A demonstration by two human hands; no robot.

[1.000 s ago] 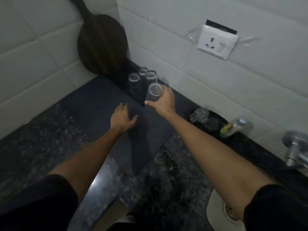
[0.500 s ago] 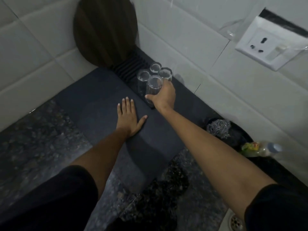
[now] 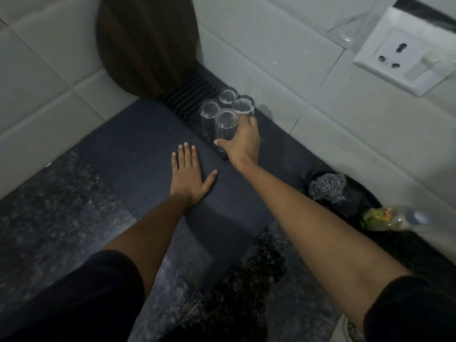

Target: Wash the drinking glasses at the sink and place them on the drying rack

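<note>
Across the dark drying mat (image 3: 138, 154), the left hand (image 3: 188, 177) lies flat and open, holding nothing. At its back edge sits the ribbed drying rack (image 3: 187, 99), with three upturned glasses (image 3: 234, 101) packed close. The right hand (image 3: 243, 141) grips a fourth glass (image 3: 225, 129), upturned, at the rack's near corner, touching or nearly touching its neighbours. Risk seems to lie there: wet glass may slip on release, tip off the rack's edge, or knock the cluster over.
</note>
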